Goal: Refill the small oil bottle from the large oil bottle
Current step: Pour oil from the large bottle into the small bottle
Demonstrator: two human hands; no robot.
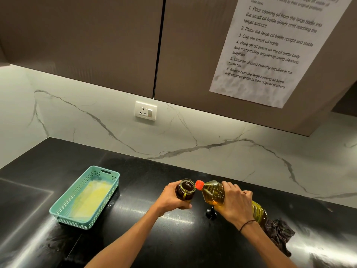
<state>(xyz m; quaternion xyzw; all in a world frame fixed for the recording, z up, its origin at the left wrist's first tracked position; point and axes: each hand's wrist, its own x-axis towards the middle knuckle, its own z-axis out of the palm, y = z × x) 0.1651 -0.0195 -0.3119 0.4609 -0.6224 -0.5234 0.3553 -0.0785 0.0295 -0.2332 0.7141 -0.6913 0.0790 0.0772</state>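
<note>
My left hand (171, 199) grips the small oil bottle (185, 189), a dark glass jar with an open mouth, standing on the black counter (144, 190). My right hand (236, 203) holds the large oil bottle (213, 192), clear plastic with yellow oil, tilted nearly flat toward the left. Its red spout (199, 185) touches the rim of the small bottle. A small black cap (211, 213) lies on the counter between my hands.
A teal plastic basket (85, 198) with a yellow cloth inside sits at the left. A dark crumpled cloth (279, 235) lies at the right under the large bottle's base. A marble backsplash, a wall socket (146, 111) and overhead cabinets with a taped instruction sheet (270, 47) stand behind.
</note>
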